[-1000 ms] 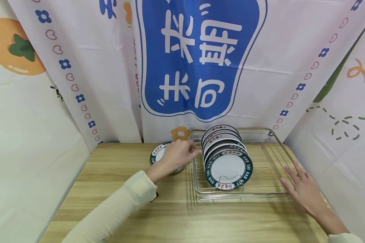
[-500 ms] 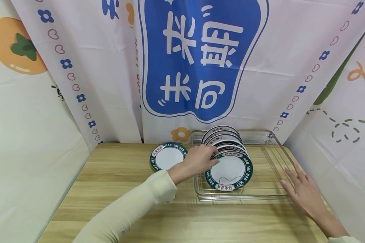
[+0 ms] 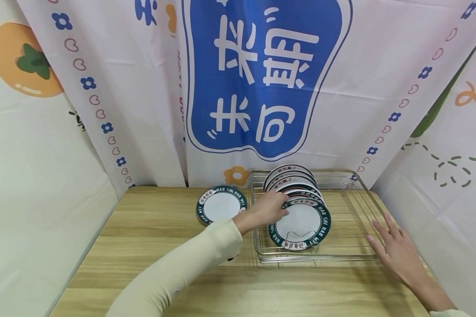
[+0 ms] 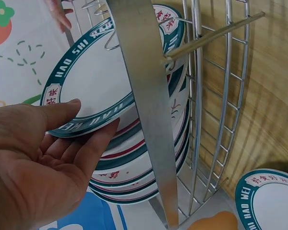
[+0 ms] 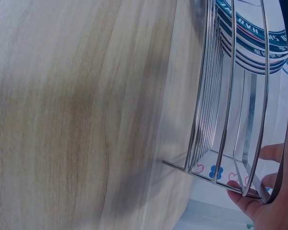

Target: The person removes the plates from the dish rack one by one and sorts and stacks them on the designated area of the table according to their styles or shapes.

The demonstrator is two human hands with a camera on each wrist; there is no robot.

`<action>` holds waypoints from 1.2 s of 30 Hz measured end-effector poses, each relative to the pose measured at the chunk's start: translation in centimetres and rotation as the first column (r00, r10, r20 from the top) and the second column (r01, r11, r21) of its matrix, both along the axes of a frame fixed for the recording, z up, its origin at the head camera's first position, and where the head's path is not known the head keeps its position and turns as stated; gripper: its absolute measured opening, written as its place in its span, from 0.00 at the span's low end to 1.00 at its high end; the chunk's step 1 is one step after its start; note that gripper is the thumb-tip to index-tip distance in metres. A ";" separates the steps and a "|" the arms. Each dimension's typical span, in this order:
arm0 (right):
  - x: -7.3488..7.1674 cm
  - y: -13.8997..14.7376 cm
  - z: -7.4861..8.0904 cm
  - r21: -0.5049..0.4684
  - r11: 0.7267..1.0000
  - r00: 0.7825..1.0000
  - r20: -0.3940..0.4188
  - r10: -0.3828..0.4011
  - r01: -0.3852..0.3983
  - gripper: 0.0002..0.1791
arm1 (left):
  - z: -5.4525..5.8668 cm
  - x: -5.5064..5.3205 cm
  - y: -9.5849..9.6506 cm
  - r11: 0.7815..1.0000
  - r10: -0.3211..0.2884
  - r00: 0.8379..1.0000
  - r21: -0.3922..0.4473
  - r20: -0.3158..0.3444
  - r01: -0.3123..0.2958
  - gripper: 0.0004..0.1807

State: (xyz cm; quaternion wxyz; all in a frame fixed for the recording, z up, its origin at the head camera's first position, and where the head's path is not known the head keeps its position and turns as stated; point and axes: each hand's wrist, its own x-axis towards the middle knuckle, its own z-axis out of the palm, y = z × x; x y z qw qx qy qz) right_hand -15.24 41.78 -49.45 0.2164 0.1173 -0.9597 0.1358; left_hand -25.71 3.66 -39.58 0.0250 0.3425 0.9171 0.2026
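Observation:
My left hand (image 3: 266,210) pinches the upper left rim of the front plate (image 3: 305,222), a white plate with a green lettered border. The left wrist view shows the thumb on the plate's face and the fingers behind it. This plate stands tilted in a wire dish rack (image 3: 341,255), in front of several other plates (image 3: 288,179). At the rack's right end rests my right hand (image 3: 398,251), its fingers extended over the metal rim. Its fingers also show at the rack's corner in the right wrist view.
Left of the rack, another green-bordered plate (image 3: 221,206) lies flat on the wooden table (image 3: 158,237). A printed cloth (image 3: 150,145) hangs behind the table, with white printed sheets at both sides.
My left hand has moved right from above the flat plate to the front plate in the rack and taken hold of its rim. The right hand has stayed at the rack's end.

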 end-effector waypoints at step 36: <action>0.2 -0.2 0.1 -0.005 1.000 1.000 0.009 -0.010 0.010 0.29 | 0.0 2.4 -0.9 0.998 0.019 0.999 0.067 -0.051 -0.015 0.11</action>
